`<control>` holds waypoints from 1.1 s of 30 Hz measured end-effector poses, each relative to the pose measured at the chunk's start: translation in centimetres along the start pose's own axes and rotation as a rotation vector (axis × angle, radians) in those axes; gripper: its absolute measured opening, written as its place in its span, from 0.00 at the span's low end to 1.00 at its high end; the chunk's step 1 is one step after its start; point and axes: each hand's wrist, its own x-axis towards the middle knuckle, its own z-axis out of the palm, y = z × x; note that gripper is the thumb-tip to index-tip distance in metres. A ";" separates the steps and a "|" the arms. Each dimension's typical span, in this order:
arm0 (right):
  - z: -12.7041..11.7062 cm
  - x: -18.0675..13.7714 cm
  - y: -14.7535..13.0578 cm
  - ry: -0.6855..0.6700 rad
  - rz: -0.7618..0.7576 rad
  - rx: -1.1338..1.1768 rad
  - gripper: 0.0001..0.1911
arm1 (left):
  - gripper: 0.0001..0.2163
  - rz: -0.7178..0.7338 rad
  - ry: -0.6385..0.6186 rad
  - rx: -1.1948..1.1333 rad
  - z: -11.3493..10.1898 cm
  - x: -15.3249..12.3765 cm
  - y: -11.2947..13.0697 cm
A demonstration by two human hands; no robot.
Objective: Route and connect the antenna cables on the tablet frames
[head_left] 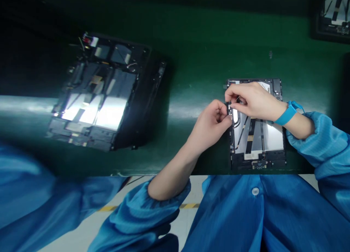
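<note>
An opened tablet chassis lies on the green belt in front of me, its silver panel and black flex cables showing. My left hand is curled at the chassis's left edge, thumb and fingers pinched against a small black part there. My right hand, with a blue wrist strap, reaches over the upper left corner of the chassis, fingers pinched on the same spot. What the fingertips grip is too small to name.
A second opened tablet chassis lies tilted on the belt to the left. Another one shows partly at the top right corner. Blue smock sleeves fill the lower frame, above a pale floor with a yellow stripe.
</note>
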 end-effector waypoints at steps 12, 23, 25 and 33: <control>0.1 0.0 0.2 0.017 -0.032 0.053 0.09 | 0.11 -0.032 -0.061 -0.016 -0.5 0.4 0.2; -0.2 0.0 0.2 0.059 -0.030 0.067 0.08 | 0.12 -0.119 -0.012 -0.065 0.2 0.9 1.5; -0.2 0.0 0.2 0.126 -0.005 0.068 0.07 | 0.14 -0.154 0.002 -0.067 0.3 1.4 1.9; -0.6 0.0 -0.1 0.270 0.165 0.152 0.08 | 0.16 -0.211 0.035 -0.291 0.2 3.5 2.1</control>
